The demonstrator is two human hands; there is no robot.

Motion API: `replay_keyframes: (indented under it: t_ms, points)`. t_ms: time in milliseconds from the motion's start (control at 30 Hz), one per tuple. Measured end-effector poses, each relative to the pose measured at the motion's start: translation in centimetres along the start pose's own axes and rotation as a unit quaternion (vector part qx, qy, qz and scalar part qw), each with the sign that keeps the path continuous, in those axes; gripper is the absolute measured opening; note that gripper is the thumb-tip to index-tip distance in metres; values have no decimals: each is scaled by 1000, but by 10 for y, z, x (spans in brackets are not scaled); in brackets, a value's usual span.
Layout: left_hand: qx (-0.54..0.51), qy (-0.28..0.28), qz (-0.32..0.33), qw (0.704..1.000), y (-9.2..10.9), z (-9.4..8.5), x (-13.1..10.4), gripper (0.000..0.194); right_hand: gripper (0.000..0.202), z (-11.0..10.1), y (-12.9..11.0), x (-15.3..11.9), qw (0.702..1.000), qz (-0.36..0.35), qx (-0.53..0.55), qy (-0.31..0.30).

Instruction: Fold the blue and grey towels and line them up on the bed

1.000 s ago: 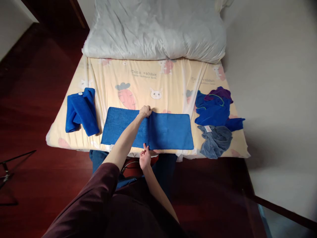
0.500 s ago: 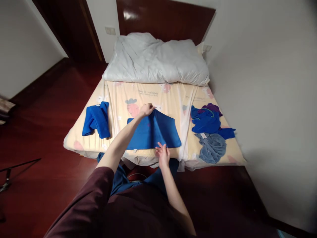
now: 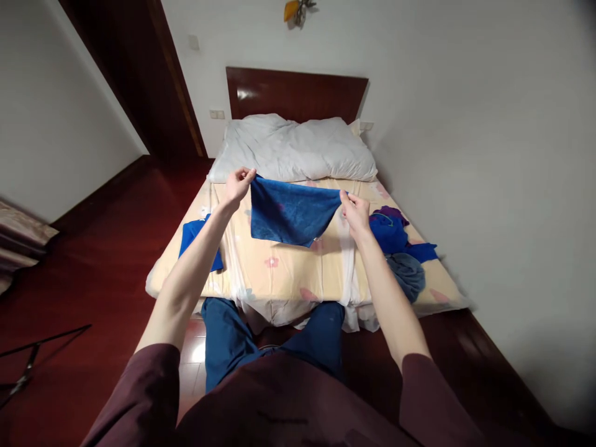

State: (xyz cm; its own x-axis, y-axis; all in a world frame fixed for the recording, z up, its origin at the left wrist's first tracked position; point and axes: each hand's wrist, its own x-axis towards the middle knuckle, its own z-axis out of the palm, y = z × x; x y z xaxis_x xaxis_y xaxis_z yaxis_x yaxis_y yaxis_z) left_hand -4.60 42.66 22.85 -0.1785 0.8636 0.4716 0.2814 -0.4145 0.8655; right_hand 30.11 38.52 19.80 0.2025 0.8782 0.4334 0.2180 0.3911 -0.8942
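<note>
A blue cloth point(image 3: 293, 211) hangs in the air above the bed, stretched between my two hands. My left hand point(image 3: 239, 185) pinches its upper left corner. At the upper right corner, my right hand point(image 3: 356, 212) grips the edge between thumb and fingers. The cloth's lower edge hangs free, with a small white tag near the bottom right. A folded blue garment point(image 3: 215, 261) lies on the bed, partly hidden behind my left forearm. Beyond my right forearm is a pile of blue and purple clothes point(image 3: 390, 231), with a grey-blue garment point(image 3: 408, 276) in front of it.
The bed point(image 3: 274, 279) has a yellow patterned sheet. A pale, bulky quilt or pillow point(image 3: 298, 149) lies against the dark headboard point(image 3: 298, 93). A wall point(image 3: 512, 155) runs along the right. A thin black stand point(image 3: 35, 354) is on the floor at left.
The blue cloth has been lifted off the sheet and spread between both hands. My right hand, formerly open near its lower edge, now grips a corner. My view has tilted up.
</note>
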Motion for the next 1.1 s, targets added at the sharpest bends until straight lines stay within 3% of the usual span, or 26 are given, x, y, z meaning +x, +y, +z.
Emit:
replay_keyframes:
  t_ms: [133, 300, 467, 600, 800, 1100]
  points:
    - [-7, 40, -2, 999, 16, -29, 1, 35, 50, 26, -27, 21, 998, -12, 69, 2]
    - [-25, 90, -18, 996, 25, -51, -4, 34, 41, 50, -39, 31, 992, 6, 113, 46]
    - [-43, 122, -36, 991, 28, -67, -8, 30, 44, 58, -40, 30, 992, -11, 119, 42]
    - [-38, 95, -31, 994, 26, -78, -13, 42, 45, 56, -40, 26, 994, -5, 106, 14]
    - [-21, 55, -33, 998, 23, -81, -21, 47, 44, 48, -38, 22, 997, 8, 73, -7]
    - [16, 22, -15, 1000, 23, -71, -23, 45, 48, 30, -36, 18, 998, 28, 55, -5]
